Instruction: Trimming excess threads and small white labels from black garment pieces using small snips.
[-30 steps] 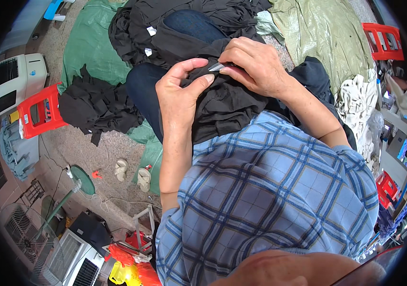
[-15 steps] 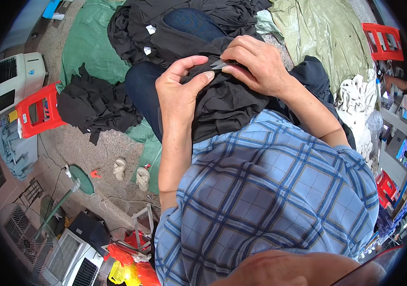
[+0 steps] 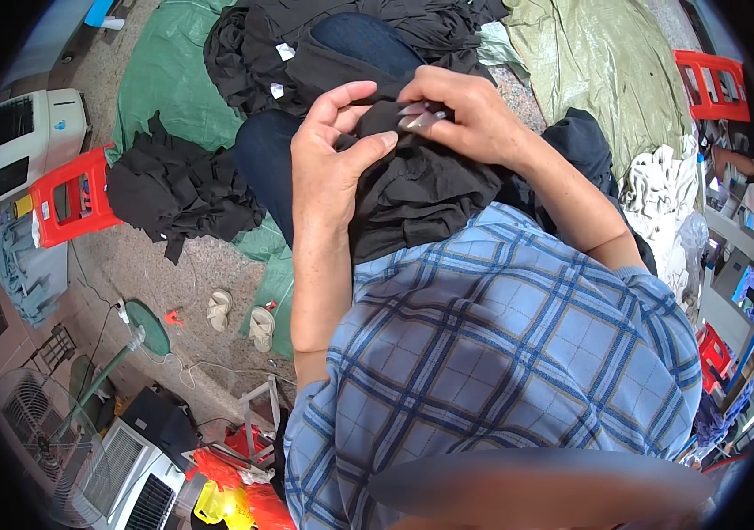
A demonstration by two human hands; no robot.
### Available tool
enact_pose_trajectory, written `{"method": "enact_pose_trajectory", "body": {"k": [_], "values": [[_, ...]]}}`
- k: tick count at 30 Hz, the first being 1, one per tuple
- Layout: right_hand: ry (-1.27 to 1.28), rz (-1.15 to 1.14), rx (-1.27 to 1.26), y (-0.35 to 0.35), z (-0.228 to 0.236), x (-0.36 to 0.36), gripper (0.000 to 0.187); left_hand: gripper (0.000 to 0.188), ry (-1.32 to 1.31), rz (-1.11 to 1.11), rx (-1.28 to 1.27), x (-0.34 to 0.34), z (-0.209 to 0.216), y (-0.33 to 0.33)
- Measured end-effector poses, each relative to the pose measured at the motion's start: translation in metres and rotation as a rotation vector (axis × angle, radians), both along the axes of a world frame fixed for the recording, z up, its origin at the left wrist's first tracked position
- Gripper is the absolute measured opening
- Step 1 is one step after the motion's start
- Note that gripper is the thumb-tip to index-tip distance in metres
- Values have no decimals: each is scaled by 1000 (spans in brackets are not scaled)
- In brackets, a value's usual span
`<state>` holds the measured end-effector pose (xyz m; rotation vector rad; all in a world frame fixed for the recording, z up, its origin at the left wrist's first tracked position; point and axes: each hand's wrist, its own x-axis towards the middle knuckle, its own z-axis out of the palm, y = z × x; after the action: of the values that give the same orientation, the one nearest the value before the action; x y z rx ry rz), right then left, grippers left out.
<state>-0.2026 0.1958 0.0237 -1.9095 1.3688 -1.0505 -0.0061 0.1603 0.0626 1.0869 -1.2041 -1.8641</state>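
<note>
A black garment (image 3: 421, 194) lies bunched in my lap. My left hand (image 3: 328, 155) holds a fold of it, thumb on the near side, with the index finger raised and the other fingers partly behind the cloth. In my right hand (image 3: 474, 115) is a pair of thread snips (image 3: 419, 121). Their two silver blades point left, slightly apart, against the fold close to my left thumb. The handle is mostly hidden by my fingers.
Piled black clothes (image 3: 253, 44) lie ahead, with another black heap (image 3: 187, 190) at left. Green sheeting (image 3: 161, 71) covers part of the floor. Red stools (image 3: 72, 199) stand at both sides. White cloth (image 3: 659, 185) lies at right, and a fan (image 3: 46, 433) stands lower left.
My right hand has turned and shifted slightly left, so more of the snips' blades shows. My left index finger has lifted, and the fold between my hands stands higher.
</note>
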Motion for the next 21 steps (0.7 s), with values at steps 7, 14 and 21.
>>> {"method": "enact_pose_trajectory", "body": {"k": [7, 14, 21], "values": [[-170, -82, 175, -2, -8, -13, 12, 53, -74, -81, 66, 28, -4, -3], [-207, -122, 170, 0, -17, -11, 11, 48, -6, -71, 167, 34, -7, -1], [-131, -168, 12, -2, -19, -8, 23, 42, 81, -40, 192, 28, -8, -3]]}}
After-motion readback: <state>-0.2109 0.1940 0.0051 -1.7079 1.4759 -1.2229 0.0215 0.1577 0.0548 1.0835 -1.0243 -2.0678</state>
